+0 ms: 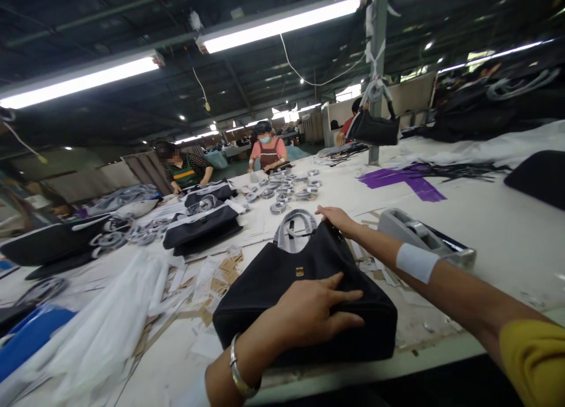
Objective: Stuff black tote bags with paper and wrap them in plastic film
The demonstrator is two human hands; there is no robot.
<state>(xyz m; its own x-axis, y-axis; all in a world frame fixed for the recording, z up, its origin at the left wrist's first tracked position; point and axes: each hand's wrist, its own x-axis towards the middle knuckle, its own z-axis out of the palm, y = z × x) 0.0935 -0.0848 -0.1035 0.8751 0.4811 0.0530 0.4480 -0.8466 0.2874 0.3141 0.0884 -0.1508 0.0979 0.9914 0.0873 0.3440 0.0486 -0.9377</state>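
Note:
A black handbag [265, 277] lies at the table's front edge, with a small gold clasp [299, 272] on its face and a wrapped handle [295, 219] looped at its far side. My left hand [315, 310], a silver bangle on its wrist, rests on the bag's front with fingers spread. At the bag's far right corner is my right hand [338, 220], its fingers bent over the top edge by the handle's end. White tape wraps my right forearm.
Right of the bag sits a grey tape dispenser [410, 233]. Paper tags [227, 269] and white plastic sheets [110, 313] lie left. Black bags [200, 227], wrapped straps [282, 189] and purple strips [406, 177] lie farther back. Two people work across the table; another bag hangs from a post [377, 54].

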